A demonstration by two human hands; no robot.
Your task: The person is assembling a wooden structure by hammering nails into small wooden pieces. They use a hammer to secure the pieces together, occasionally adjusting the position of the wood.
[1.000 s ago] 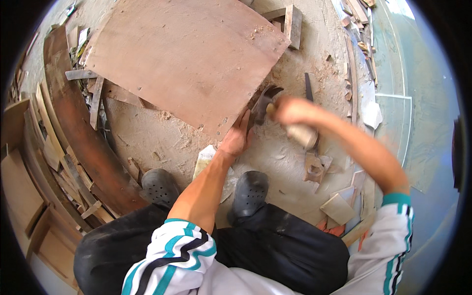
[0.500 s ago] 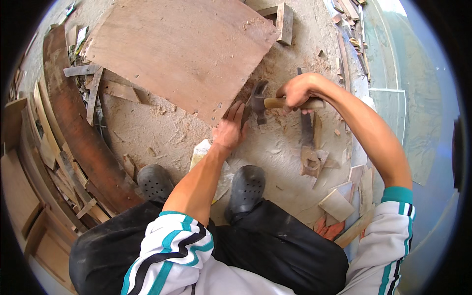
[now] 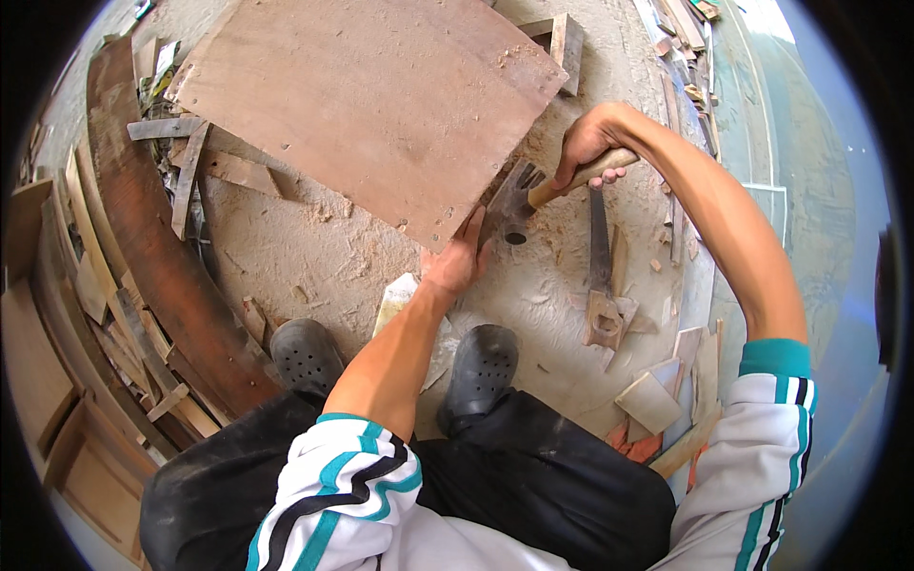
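Note:
A claw hammer (image 3: 544,197) with a wooden handle is in my right hand (image 3: 588,150), its fingers closed round the grip. The dark hammer head hangs just right of the near corner of a brown plywood panel (image 3: 371,105). My left hand (image 3: 457,264) grips that corner, its fingers along the right edge and partly hidden. Beside these fingers the panel's edge lies in shadow, so I cannot make out what is under it. Small nail marks dot the panel near its edges.
A handsaw (image 3: 600,271) lies on the dusty floor (image 3: 533,324) right of the hammer. A long curved reddish-brown board (image 3: 157,238) and piled wood scraps (image 3: 114,314) are at the left. More offcuts (image 3: 652,400) lie right of my shoes (image 3: 481,371). A wooden frame piece (image 3: 566,52) stands behind the panel.
My right hand has moved up, and the hammer has tilted, its head turning. The left hand's fingers have shifted lower along the panel's edge. The whole view has shifted slightly.

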